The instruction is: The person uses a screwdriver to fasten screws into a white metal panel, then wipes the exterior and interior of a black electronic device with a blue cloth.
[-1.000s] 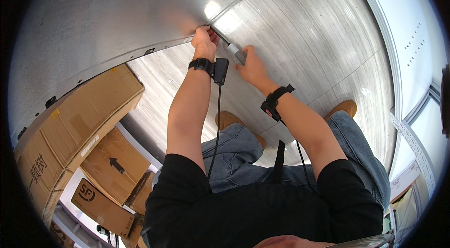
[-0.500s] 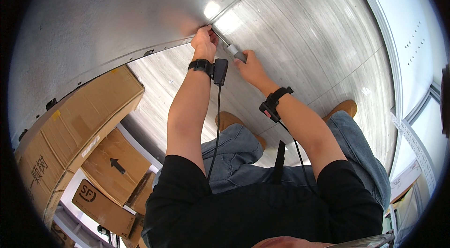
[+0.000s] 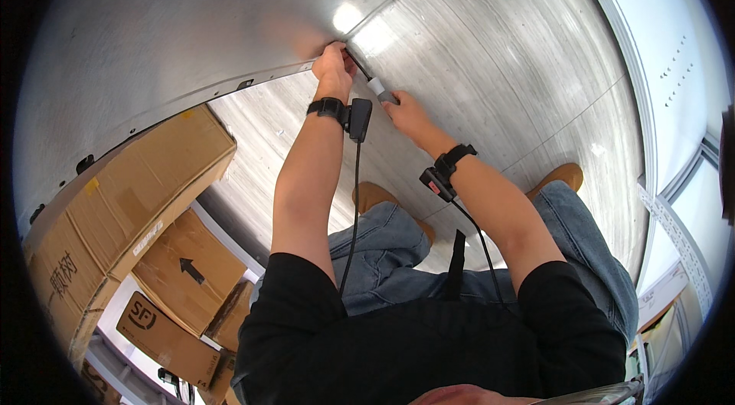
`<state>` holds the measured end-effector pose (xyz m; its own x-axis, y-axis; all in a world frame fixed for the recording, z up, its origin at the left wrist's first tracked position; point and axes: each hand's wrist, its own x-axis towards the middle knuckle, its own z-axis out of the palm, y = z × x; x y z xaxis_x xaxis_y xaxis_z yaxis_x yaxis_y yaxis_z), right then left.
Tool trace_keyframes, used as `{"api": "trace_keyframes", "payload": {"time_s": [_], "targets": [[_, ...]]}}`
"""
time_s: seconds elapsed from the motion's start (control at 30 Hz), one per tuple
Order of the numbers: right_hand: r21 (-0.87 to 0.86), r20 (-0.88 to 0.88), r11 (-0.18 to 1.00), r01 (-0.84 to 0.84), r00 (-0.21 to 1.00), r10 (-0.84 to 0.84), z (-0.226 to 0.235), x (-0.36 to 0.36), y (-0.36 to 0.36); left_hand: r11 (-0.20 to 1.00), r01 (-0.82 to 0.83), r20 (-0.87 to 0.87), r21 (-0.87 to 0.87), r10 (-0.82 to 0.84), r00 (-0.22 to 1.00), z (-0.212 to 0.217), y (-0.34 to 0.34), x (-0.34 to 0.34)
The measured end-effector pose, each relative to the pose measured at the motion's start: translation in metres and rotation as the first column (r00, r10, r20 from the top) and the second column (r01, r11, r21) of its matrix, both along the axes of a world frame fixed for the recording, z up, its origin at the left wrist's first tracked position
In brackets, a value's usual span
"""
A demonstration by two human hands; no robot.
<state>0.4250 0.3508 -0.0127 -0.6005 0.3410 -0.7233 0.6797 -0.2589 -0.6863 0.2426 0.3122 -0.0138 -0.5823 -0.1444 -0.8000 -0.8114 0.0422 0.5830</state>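
The left hand (image 3: pixel 331 68) pinches its fingertips at the tip of a slim grey-handled tool (image 3: pixel 373 84), pressed into the seam where the metal wall panel (image 3: pixel 191 30) meets the brushed metal floor (image 3: pixel 498 53). The right hand (image 3: pixel 406 110) is wrapped around the tool's handle, just beside the left. Cardboard boxes (image 3: pixel 130 206) stand along the seam, well left of the hands.

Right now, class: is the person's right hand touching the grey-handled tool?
Touching. The head view shows the right hand closed around the grey-handled tool, its fingers wrapping the handle with no gap.
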Motion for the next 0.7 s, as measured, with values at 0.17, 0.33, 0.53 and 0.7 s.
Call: {"api": "trace_keyframes", "payload": {"time_s": [0.17, 0.33, 0.53, 0.7], "targets": [[0.017, -0.132, 1.000, 0.013, 0.991, -0.010, -0.012, 0.007, -0.005, 0.997, 0.066, 0.028, -0.036, -0.065, 0.998, 0.001, -0.001, -0.003], [0.072, -0.138, 0.997, -0.023, 0.990, 0.033, -0.014, 0.007, -0.011, 0.978, 0.192, 0.078, -0.079, -0.186, 0.979, 0.000, -0.005, -0.009], [0.250, -0.133, 0.968, -0.032, 0.989, 0.067, -0.008, 0.010, -0.020, 0.958, 0.280, 0.120, -0.065, -0.271, 0.955, 0.005, -0.007, -0.010], [-0.005, -0.065, 0.999, -0.041, 0.997, 0.041, 0.009, 0.008, 0.013, 0.943, 0.332, 0.093, -0.037, -0.327, 0.940, 0.018, -0.005, -0.001]]}}
